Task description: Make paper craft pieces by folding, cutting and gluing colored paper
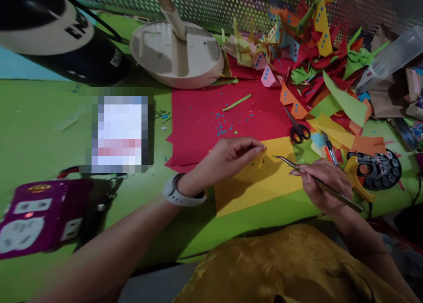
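My left hand [236, 155] is closed in a pinch above the yellow paper sheet [238, 201]. A small piece of yellow paper [262, 160] shows at its fingertips, hard to tell from the sheet behind. In my right hand [325, 184] is a pair of slim metal tweezers [317, 179], tip pointing left, a short gap from my left fingertips. Under the yellow sheet's far side lies a red sheet [194, 118], scattered with tiny blue paper bits [223, 127] and a thin green strip [237, 102].
Black scissors [299, 131], a cutter knife [330, 149] and a yellow glue gun [357, 179] lie to the right. Colourful paper scraps [297, 52] pile up behind. A lamp base [155, 52], a blurred-out screen [120, 127] and a purple power box [46, 210] stand left.
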A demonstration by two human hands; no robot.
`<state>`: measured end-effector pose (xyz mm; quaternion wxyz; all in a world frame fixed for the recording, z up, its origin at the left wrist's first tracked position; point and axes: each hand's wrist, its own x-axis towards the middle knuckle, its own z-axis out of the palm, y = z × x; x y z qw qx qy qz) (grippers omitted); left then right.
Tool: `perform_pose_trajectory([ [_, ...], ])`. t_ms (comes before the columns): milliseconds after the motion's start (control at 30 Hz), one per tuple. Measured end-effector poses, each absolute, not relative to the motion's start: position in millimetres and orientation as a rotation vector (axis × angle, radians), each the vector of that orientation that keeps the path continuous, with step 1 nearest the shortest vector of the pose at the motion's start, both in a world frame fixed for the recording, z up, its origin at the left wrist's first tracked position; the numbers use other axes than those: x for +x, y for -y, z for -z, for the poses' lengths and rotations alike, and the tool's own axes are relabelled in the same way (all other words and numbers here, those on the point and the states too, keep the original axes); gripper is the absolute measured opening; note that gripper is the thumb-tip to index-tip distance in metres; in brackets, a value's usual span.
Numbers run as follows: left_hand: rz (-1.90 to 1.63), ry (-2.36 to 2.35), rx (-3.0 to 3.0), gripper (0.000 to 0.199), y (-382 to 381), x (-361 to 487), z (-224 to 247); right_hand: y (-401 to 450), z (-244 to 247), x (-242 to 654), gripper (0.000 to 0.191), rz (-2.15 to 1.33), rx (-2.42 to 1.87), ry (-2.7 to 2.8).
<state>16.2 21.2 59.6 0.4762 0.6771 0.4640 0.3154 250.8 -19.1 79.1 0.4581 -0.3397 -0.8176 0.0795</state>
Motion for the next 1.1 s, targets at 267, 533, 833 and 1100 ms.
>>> perform_pose_trajectory([
  [267, -0.723, -1.090, 1.637, 0.027, -16.1, 19.7, -62.0, 17.6, -82.1, 247.4, 0.028, -0.175, -0.878, 1.993],
  [533, -0.717, -1.047, 1.619, 0.027, -14.8, 19.8, -62.9, 17.9, -80.4, 246.2, 0.031, -0.180, -0.920, 1.990],
  [833, -0.698, -1.035, 1.625, 0.028, -15.3, 18.7, -61.8, 16.8, -79.8, 248.1, 0.026, -0.167, -0.875, 2.005],
  [1100, -0.694, -1.026, 1.534, 0.031, -15.6, 18.7, -62.9, 17.7, -77.5, 248.2, 0.031, -0.191, -0.871, 1.946],
])
